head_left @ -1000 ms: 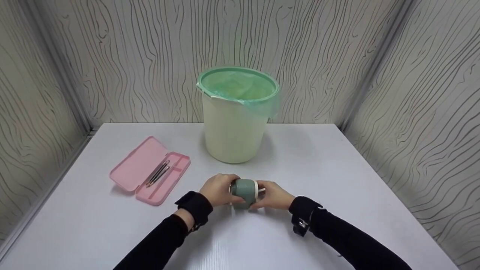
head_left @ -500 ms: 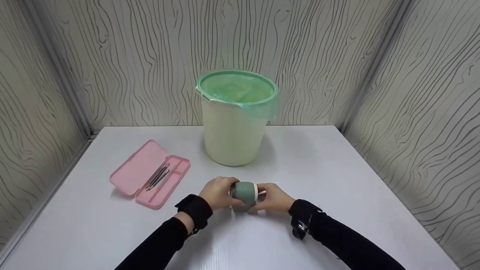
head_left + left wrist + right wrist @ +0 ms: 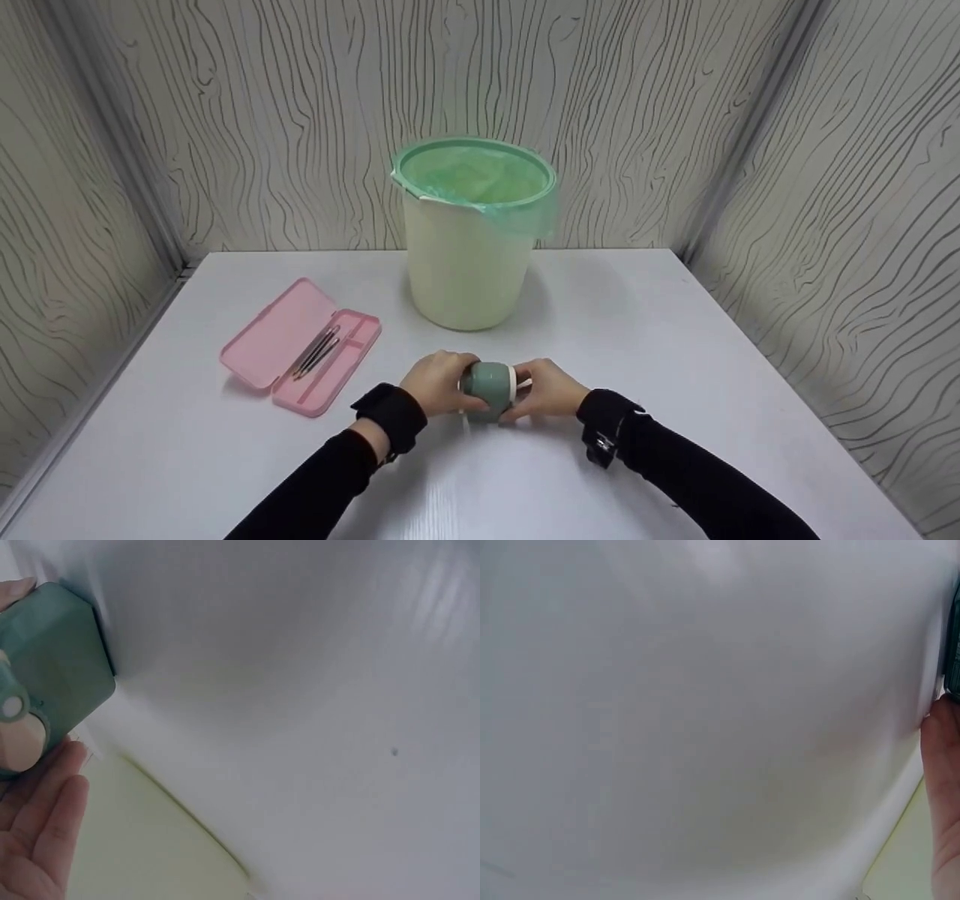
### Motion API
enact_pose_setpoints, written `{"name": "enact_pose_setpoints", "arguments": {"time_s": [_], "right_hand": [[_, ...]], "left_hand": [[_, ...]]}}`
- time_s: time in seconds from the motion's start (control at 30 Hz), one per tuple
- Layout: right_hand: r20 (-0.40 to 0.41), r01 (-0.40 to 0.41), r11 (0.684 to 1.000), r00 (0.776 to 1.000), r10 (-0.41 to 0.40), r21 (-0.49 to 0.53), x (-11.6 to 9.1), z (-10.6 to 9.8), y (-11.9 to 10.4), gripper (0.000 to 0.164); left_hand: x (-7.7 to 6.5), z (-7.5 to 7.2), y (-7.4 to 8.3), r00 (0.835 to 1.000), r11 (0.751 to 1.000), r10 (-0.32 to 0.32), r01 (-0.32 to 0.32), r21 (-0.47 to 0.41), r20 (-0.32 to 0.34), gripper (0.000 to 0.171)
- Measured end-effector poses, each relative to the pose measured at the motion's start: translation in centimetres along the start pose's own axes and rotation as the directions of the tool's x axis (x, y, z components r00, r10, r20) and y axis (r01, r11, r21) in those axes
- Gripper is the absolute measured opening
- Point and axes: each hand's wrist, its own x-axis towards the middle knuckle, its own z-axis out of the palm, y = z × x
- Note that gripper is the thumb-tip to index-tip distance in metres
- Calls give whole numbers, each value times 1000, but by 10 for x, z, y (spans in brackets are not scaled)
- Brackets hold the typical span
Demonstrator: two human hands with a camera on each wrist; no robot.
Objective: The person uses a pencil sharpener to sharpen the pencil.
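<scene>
A green hand-crank pencil sharpener (image 3: 491, 384) with a white ring at its right end is held low over the white table between both hands. My left hand (image 3: 437, 384) grips its left end, thumb in front and fingers behind. In the left wrist view, the sharpener (image 3: 64, 652) shows a small crank arm and a round cream part, with straight fingers (image 3: 60, 825) beneath it. My right hand (image 3: 551, 390) pinches the white right end between thumb and fingers. The right wrist view catches only a dark edge of the sharpener (image 3: 953, 652) beside the fingers (image 3: 941, 742).
An open pink pencil case (image 3: 281, 337) holding several pencils (image 3: 316, 352) lies on the table (image 3: 637, 322), left of the hands. Behind them stands a tall pale bin (image 3: 469, 262) with a green rim and bag. Patterned wall panels (image 3: 300, 112) enclose the table's back and sides.
The head view has shifted slightly. Both hands keep their hold on the sharpener in nearly the same spot; the pencil case and bin stay put.
</scene>
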Motion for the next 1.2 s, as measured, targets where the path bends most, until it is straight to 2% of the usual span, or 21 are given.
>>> {"name": "enact_pose_setpoints", "arguments": {"time_s": [0.23,0.5,0.87,1.2], "right_hand": [[10,1,1000,1000,-1,-2,-2,-2,0,45],[2,-2,999,1000,2,-40,-3,-1,4,46],[2,4,1000,1000,-4,-25,-10,-4,6,48],[2,5,1000,1000,-4,-16,-27,-23,17,55]], "left_hand": [[1,1,3,1000,1000,-13,13,3,15,53],[0,2,2,999,998,47,-47,31,-20,53],[2,4,3,1000,999,26,-26,22,-7,53],[-1,-1,2,1000,1000,-16,16,-5,3,56]]}}
